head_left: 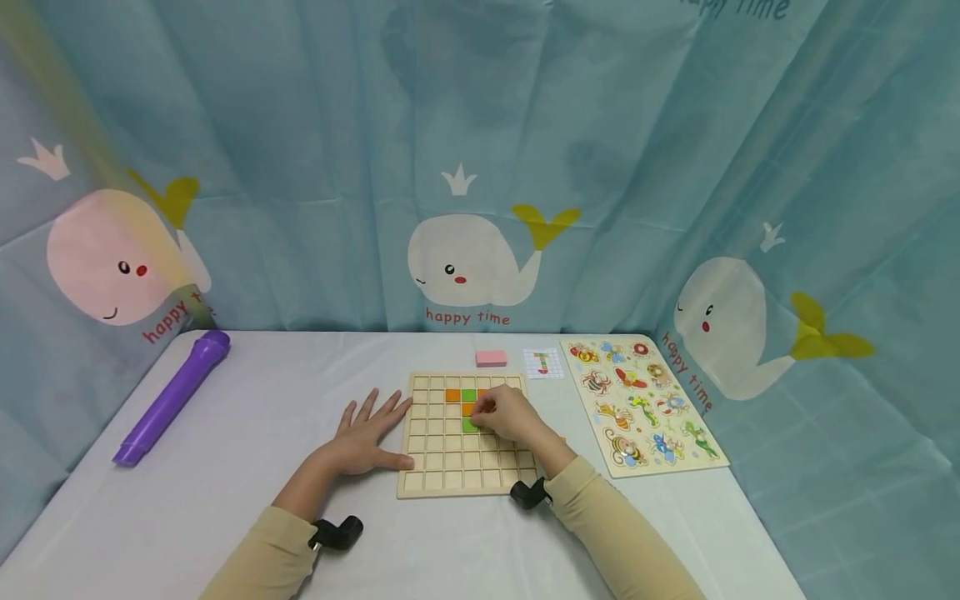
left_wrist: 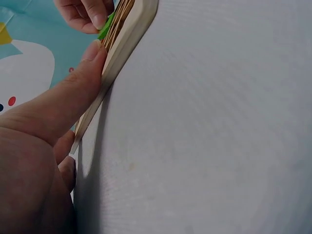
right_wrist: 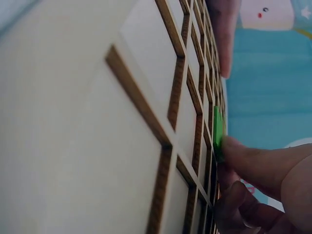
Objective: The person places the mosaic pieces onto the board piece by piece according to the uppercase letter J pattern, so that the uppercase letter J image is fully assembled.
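Four tiles (head_left: 453, 395) sit in our board (head_left: 434, 481), left hand (head_left: 365, 441) spread at its edge, right hand (head_left: 507, 415) pinching a green tile (head_left: 469, 426), not done yet.

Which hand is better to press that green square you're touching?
Probably the right hand: it touches the green square. The left hand rests at the edge of the wooden board, apart from that square.

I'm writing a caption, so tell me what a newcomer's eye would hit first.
Probably the big printed whale on the blue curtain, straight ahead. Next, the purple tube on the table's left side. Then the wooden grid in front, where the right hand pinches a green tile.
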Demonstrator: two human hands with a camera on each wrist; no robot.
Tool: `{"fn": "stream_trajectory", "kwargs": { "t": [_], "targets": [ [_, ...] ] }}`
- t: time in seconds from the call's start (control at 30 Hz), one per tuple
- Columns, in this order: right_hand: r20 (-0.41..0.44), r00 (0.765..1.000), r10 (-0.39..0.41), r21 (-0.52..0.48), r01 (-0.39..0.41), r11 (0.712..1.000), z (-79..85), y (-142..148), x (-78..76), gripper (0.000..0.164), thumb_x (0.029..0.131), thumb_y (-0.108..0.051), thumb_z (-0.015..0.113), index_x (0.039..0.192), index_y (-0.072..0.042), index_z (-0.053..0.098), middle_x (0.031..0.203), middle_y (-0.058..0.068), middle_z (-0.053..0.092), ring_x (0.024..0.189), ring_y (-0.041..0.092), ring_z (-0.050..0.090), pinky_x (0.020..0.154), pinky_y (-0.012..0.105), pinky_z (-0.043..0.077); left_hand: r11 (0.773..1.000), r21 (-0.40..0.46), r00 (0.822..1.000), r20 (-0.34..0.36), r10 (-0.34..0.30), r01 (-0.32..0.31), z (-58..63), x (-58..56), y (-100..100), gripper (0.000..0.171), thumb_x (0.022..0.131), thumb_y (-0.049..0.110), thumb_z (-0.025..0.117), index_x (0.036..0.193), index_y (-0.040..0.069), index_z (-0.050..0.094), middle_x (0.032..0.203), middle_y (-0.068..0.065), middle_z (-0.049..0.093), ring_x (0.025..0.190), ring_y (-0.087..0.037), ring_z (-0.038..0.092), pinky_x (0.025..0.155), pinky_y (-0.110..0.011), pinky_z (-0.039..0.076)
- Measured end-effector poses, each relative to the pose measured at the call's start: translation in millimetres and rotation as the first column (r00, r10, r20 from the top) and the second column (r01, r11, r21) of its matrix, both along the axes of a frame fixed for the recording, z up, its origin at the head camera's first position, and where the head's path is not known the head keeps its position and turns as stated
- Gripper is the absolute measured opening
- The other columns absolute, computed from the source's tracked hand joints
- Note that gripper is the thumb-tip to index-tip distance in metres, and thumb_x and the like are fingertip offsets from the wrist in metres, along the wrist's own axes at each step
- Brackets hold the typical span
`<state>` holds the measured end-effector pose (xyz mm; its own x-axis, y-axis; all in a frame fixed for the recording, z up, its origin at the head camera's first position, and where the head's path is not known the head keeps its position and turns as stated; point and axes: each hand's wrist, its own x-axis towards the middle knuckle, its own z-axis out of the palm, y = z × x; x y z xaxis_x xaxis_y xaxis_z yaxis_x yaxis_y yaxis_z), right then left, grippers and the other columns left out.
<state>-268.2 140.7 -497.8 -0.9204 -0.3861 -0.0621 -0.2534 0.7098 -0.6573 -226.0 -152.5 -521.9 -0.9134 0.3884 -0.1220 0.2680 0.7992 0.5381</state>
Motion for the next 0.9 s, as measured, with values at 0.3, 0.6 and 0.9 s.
{"fn": "stream_trajectory", "kwargs": {
  "t": [0.3,0.6,0.9],
  "targets": [
    [-0.002,1.0,-0.003,-0.016,0.003,1.0,10.0,5,4.0,0.008,0.091,-0.021,0.077,0.085,-0.018,0.074,0.08,-0.007,0.067,0.071,0.013,0.057,0.062,0.028,0.049,1.0,-0.006,1.0,0.003,-0.001,0.001,1.6,0.4,0,0.113,0.074,0.067,0.078,0.162,0.017,0.026,0.169,-0.014,0.016,0.155,-0.045,-0.006,0.119,-0.068,-0.009],
    [-0.02,0.999,-0.026,-0.055,0.025,0.998,23.2,28,10.3,0.004,0.093,-0.022,0.074,0.091,-0.018,0.073,0.09,-0.005,0.068,0.077,0.016,0.058,0.067,0.029,0.052,1.0,-0.002,1.0,0.004,0.002,-0.002,1.7,-0.4,-1,0.114,0.074,0.067,0.078,0.162,0.017,0.026,0.169,-0.015,0.016,0.155,-0.046,-0.006,0.119,-0.068,-0.009],
    [-0.011,0.995,-0.1,-0.056,0.099,0.994,23.9,59,24.7,0.008,0.094,-0.023,0.074,0.096,-0.015,0.073,0.089,-0.005,0.068,0.072,0.015,0.059,0.06,0.03,0.051,1.0,0.005,1.0,0.012,-0.004,0.004,-0.4,-0.9,1,0.113,0.074,0.068,0.077,0.162,0.018,0.026,0.169,-0.014,0.015,0.155,-0.045,-0.007,0.119,-0.067,-0.01]
  ]
}}
